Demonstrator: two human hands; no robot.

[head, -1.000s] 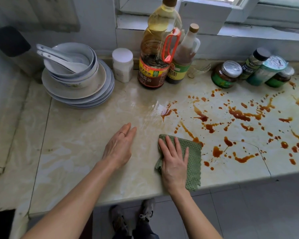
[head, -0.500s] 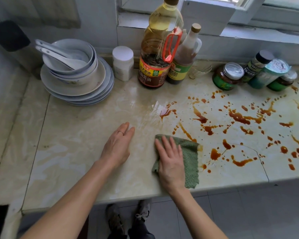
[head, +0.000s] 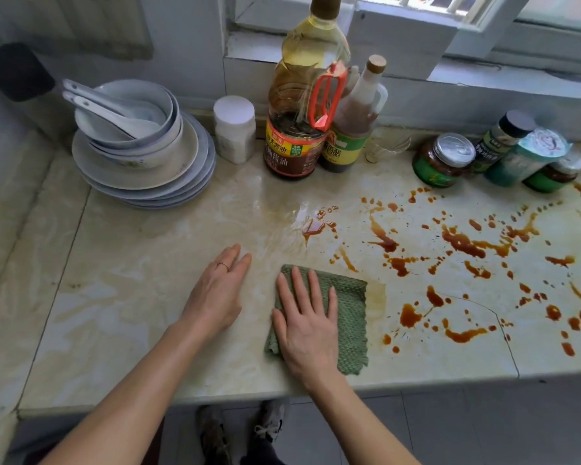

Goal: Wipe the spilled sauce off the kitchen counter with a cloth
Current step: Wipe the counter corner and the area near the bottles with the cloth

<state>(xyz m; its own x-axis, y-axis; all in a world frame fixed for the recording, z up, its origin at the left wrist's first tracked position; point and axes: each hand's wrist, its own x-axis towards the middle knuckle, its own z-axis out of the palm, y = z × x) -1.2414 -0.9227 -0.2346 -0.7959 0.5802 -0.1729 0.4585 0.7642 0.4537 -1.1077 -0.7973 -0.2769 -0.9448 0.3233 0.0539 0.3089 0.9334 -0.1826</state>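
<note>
Head view: pressing a green cloth [head: 349, 307] flat on the tabletop [head: 114, 297] with straight-fingered right hand [head: 307, 325]; resting left hand [head: 217, 290], flat and empty, just beside. Wiping underway at left edge of the sauce [head: 463, 245]. Next, likely: sweeping cloth rightward through splatters.

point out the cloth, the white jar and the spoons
cloth [head: 351, 317]: head view, bare weave at its right side
white jar [head: 234, 113]: head view, middle of its lid
spoons [head: 139, 126]: head view, bowl of the front spoon
</note>
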